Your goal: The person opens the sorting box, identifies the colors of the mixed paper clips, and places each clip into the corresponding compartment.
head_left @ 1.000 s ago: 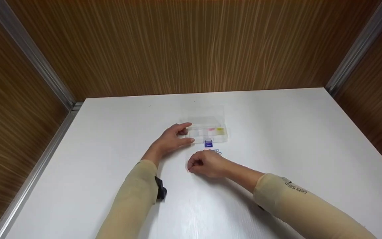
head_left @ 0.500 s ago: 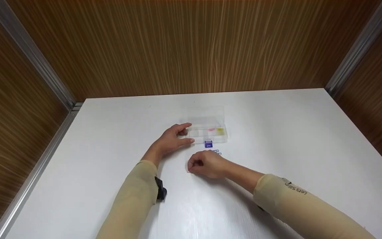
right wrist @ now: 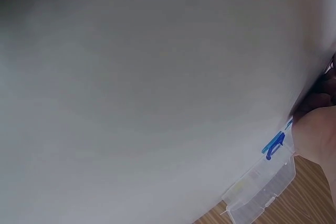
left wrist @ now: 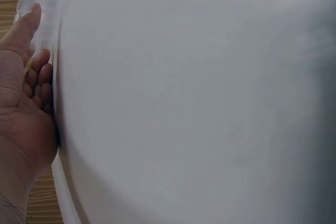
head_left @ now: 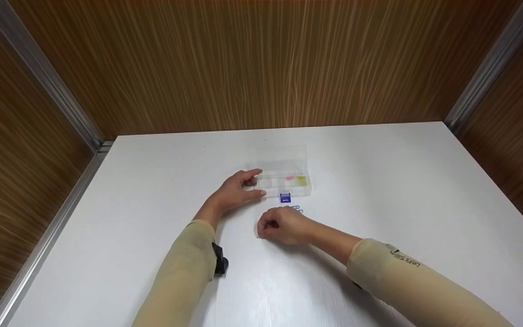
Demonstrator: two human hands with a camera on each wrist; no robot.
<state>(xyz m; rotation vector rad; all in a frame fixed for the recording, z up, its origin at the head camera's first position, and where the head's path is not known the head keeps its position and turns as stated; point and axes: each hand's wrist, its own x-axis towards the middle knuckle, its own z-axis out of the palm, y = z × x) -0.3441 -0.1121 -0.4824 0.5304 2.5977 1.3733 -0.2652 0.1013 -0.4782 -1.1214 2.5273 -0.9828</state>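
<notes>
Plainly, on the white surface (head_left: 379, 190) the clear organizer box (head_left: 284, 175) could skid: the left hand (head_left: 236, 190) only braces its end. The right hand (head_left: 282, 225) curls near blue paperclips (head_left: 297, 209), grip hidden; they might scatter.

Two bare hands, left hand (head_left: 233, 193), right hand (head_left: 283, 225), long beige sleeves (head_left: 184, 272), small dark lettering near right cuff (head_left: 404, 259), black wrist-mounted device (head_left: 220, 260).

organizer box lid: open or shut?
Open. The clear organizer box has its lid laid back behind the compartments, blue latch hanging free; the left hand steadies its end.
</notes>
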